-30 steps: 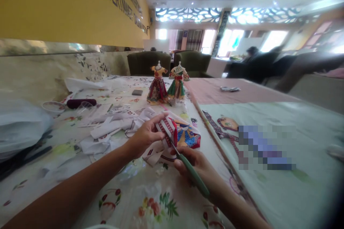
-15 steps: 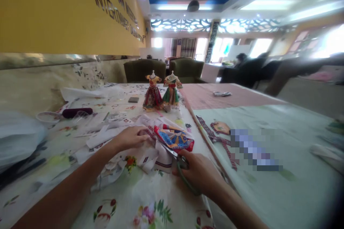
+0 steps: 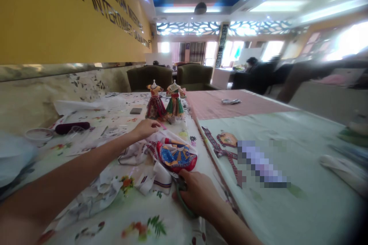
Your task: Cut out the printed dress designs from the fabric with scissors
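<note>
Green-handled scissors [image 3: 184, 201] are gripped in my right hand [image 3: 195, 189], its fingers wrapped round the handles. Their blades are mostly hidden at the near edge of a printed fabric piece [image 3: 176, 157] with blue, red and yellow patterns on white cloth. My left hand [image 3: 147, 128] is beyond that piece, fingers pinched together at the far edge of the white cloth. White fabric strips with patterned borders [image 3: 162, 180] trail in front of it. Two small dress forms in costume, one with a red skirt [image 3: 155, 105] and one in green [image 3: 174, 103], stand behind my left hand.
Cut patterned pieces [image 3: 222, 149] lie on the pale green cloth to the right, beside a blurred-out patch. At left are a dark cylindrical case [image 3: 72, 127], a clear round container [image 3: 39, 134] and a white plastic bag [image 3: 14, 157]. White scraps [image 3: 94, 199] litter the near left.
My left hand has moved forward from the side of the printed piece to its far edge. The printed piece has turned and lies flatter. The scissors have shifted slightly nearer to me.
</note>
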`<state>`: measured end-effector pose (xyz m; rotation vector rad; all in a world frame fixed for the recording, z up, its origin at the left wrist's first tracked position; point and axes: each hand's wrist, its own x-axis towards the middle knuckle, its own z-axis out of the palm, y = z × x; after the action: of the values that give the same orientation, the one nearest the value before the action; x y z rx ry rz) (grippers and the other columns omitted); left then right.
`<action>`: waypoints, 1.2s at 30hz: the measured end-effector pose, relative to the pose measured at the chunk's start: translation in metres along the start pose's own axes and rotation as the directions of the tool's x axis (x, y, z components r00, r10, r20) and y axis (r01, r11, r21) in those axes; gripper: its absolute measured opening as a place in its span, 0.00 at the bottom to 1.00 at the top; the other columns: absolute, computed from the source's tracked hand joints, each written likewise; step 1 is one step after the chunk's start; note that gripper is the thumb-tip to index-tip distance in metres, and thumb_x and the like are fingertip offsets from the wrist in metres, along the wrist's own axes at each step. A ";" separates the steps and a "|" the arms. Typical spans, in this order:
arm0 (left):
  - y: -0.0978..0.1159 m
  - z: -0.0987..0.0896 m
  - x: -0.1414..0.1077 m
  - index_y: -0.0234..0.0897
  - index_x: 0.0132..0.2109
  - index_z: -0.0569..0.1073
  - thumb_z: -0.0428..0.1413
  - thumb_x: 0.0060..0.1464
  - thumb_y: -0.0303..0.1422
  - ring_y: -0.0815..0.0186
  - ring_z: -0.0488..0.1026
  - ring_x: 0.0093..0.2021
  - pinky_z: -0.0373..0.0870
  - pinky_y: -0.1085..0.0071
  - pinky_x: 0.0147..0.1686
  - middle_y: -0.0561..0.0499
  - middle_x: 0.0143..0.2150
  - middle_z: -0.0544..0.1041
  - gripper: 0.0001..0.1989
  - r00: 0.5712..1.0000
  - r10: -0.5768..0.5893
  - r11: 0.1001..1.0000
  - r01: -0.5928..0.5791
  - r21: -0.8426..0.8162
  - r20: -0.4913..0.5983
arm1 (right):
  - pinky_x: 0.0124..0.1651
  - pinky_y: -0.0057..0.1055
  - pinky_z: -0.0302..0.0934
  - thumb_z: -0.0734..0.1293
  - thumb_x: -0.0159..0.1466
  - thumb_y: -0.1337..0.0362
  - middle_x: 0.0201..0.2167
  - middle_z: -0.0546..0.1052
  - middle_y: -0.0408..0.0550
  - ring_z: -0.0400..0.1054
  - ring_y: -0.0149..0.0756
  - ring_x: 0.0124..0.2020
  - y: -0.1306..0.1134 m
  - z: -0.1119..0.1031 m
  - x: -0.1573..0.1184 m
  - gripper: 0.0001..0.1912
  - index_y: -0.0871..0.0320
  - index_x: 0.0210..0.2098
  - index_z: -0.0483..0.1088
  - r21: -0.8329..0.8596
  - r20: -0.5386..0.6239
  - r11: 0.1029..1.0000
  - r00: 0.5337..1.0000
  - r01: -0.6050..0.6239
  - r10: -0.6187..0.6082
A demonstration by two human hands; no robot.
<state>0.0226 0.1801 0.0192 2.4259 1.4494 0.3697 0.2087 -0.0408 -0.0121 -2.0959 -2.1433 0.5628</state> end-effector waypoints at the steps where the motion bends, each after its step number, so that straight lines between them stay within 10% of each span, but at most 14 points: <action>1: -0.001 0.007 0.017 0.35 0.50 0.81 0.55 0.57 0.29 0.59 0.79 0.46 0.72 0.68 0.46 0.46 0.47 0.83 0.16 1.000 -0.004 1.000 0.004 0.012 0.002 | 0.37 0.34 0.58 0.69 0.58 0.59 0.44 0.84 0.54 0.78 0.52 0.46 0.001 0.000 0.000 0.17 0.55 0.46 0.77 0.008 -0.001 1.000 1.000 0.010 -0.010; 13: -0.006 0.079 0.129 0.37 0.57 0.72 0.57 0.64 0.39 0.57 0.74 0.52 0.75 0.55 0.50 0.43 0.57 0.74 0.18 0.998 -0.067 0.990 0.068 0.126 -0.012 | 0.36 0.35 0.58 0.65 0.52 0.68 0.41 0.84 0.54 0.79 0.51 0.43 0.014 0.015 0.008 0.20 0.56 0.44 0.76 0.105 -0.025 0.991 0.996 0.086 -0.084; 36: -0.028 0.062 0.116 0.34 0.53 0.73 0.57 0.63 0.39 0.59 0.76 0.47 0.77 0.58 0.46 0.45 0.51 0.76 0.17 0.981 -0.156 0.973 0.132 -0.190 -0.118 | 0.38 0.35 0.59 0.65 0.52 0.68 0.41 0.84 0.56 0.79 0.52 0.44 0.013 0.008 0.008 0.19 0.57 0.44 0.76 0.093 -0.003 0.989 0.993 0.116 -0.116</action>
<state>0.0756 0.2882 -0.0407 2.1743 1.5619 0.6114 0.2182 -0.0352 -0.0253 -1.9098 -2.1780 0.6385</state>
